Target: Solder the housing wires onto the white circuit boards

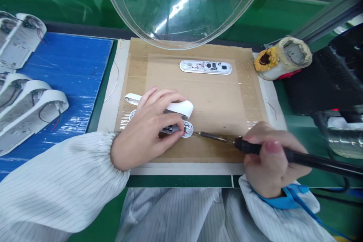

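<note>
My left hand (153, 128) lies over a narrow white casing with a circuit board (188, 129). Its thumb and index finger pinch close together at the casing's rounded end; any thin wire between them is too small to make out. A curved white shell (181, 109) sits just behind, partly hidden by the same hand. My right hand (273, 157) is closed around the black handle of a soldering iron (218, 137). The iron points left, its tip a little short of the casing's rounded end. A blue strap (289, 196) circles the right wrist.
On the cardboard mat (221, 98) lies another white casing with a board (205, 67). Several white shells with wires (42, 109) rest on a blue sheet (82, 60) at left. A clear round shield (184, 15) hangs overhead. A crusted cup with yellow sponge (266, 59) stands right, beside a black box (317, 75).
</note>
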